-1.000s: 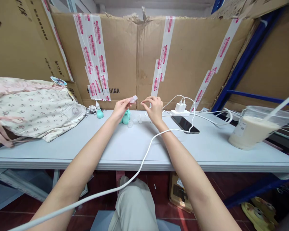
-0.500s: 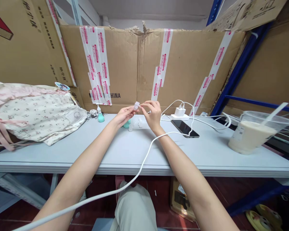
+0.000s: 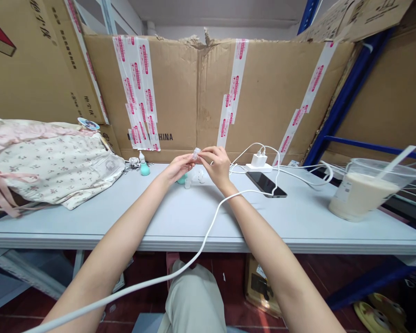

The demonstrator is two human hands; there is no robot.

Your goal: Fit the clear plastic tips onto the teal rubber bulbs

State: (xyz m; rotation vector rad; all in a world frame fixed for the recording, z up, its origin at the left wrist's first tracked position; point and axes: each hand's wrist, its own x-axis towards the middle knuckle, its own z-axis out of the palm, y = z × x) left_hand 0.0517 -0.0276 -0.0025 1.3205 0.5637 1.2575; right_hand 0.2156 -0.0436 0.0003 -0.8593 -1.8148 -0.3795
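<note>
Left of the phone (image 3: 266, 184), the left hand (image 3: 176, 169) holds a small translucent piece (image 3: 196, 153) above the table (image 3: 180, 217). Beside it, the right hand (image 3: 217, 163) is narrow, fingertips pinched together at the piece; whether they grip something tiny, I cannot tell. For such a small part, light fingertip pressure and a steady left hand should serve best. On the pale tabletop, a white charger (image 3: 259, 159) sits just behind the phone, a cup (image 3: 360, 192) to its right, a floral bag (image 3: 62, 162) far left. Taped cardboard (image 3: 180, 92) rises behind the phone.
</note>
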